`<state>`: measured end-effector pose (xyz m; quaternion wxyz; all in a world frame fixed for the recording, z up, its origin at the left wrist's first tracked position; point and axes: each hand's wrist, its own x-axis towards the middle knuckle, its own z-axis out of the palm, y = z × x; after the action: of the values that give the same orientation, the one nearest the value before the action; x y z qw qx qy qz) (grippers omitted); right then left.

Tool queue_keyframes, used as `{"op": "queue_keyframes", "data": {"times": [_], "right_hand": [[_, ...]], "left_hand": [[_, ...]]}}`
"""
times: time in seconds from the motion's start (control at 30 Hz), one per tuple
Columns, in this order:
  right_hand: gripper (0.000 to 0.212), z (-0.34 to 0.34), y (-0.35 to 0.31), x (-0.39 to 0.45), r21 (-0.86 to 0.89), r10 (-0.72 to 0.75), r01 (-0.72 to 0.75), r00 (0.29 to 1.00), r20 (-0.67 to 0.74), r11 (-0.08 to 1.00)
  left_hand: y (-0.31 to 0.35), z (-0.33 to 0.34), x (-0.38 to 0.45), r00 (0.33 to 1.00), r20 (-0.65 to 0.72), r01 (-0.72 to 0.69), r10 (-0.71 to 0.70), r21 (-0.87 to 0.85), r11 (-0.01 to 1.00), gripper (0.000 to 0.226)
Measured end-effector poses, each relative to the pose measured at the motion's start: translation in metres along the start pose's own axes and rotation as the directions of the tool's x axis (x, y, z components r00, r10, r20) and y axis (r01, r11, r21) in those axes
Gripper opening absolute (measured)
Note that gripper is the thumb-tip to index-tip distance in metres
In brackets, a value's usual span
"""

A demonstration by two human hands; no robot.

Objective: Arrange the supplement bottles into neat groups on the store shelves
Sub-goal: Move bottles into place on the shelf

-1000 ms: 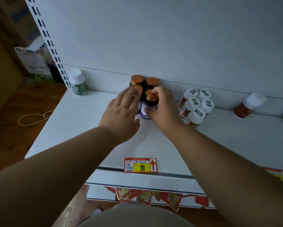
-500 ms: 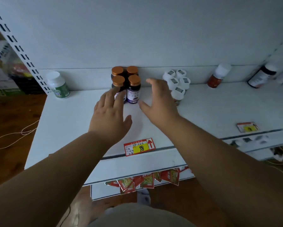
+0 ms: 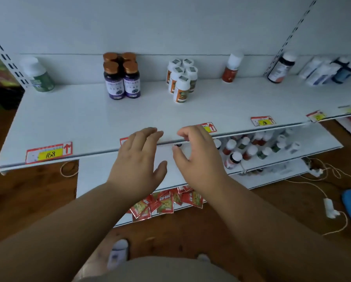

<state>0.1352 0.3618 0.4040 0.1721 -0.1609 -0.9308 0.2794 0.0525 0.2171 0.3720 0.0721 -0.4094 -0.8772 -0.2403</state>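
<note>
Well apart, copper-capped bottles (image 3: 121,77), empty left hand (image 3: 137,161)

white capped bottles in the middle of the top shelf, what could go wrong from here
1. The white-capped cluster is packed tight, its front bottle standing ahead of the rest; a nudge could topple it into the others.
2. The red bottle and green bottle stand alone, so they may be left ungrouped.
3. Both hands, left hand and right hand, hover empty at the shelf edge; a hasty reach might bump the purple bottles.
</note>
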Motion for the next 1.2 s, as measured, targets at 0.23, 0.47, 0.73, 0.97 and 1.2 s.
{"op": "queue_keyframes", "data": {"times": [0.23, 0.47, 0.73, 0.97, 1.2], "right_hand": [[0.028, -0.034, 0.109, -0.039, 0.001, -0.06, 0.061, 0.984, 0.169, 0.998], [0.031, 0.002, 0.187, -0.035, 0.039, 0.06, -0.073, 0.965, 0.256, 0.997], [0.042, 0.156, 0.305, 0.015, 0.052, 0.27, -0.291, 0.93, 0.251, 0.955], [0.048, 0.27, 0.383, 0.079, 0.147, 0.278, -0.299, 0.949, 0.146, 0.943], [0.085, 0.328, 0.401, 0.154, 0.304, 0.275, -0.337, 0.934, 0.229, 0.891]], "left_hand": [[0.102, 0.087, -0.021, 0.982, 0.011, 0.189, -0.188, -0.031, 0.982, 0.064], [0.099, 0.17, -0.039, 0.926, 0.194, 0.318, -0.323, 0.056, 0.946, 0.062], [-0.004, 0.326, 0.006, 0.899, 0.219, 0.373, -0.38, 0.075, 0.925, 0.068], [-0.083, 0.419, 0.051, 0.924, 0.159, 0.344, -0.348, 0.054, 0.937, 0.069], [-0.136, 0.456, 0.092, 0.919, 0.213, 0.315, -0.331, 0.109, 0.943, 0.086]]}}
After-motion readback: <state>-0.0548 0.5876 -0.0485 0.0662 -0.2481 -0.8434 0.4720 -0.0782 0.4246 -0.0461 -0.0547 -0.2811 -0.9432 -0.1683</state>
